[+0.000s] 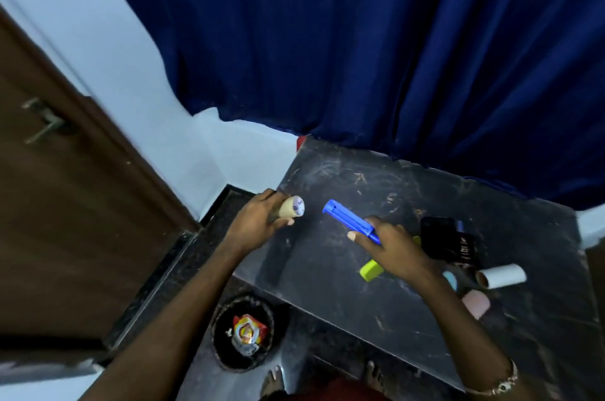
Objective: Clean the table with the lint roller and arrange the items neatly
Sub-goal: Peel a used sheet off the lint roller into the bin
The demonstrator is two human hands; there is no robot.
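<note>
A dark scratched table (343,269) fills the lower right. My left hand (262,220) is closed around a pale cylindrical roll (293,207) just off the table's left edge. Over the table's middle, my right hand (389,246) grips a blue plastic lint roller handle (350,220), whose free end points up and left toward the roll. The two pieces are apart. Under my right hand lies a yellow-green block (371,270).
At the table's right are a black box (448,237), a white roll with a brown core (502,276), a light blue item (451,279) and a pink item (476,304). A black bin (244,332) with wrappers stands on the floor below left. A blue curtain (360,40) hangs behind.
</note>
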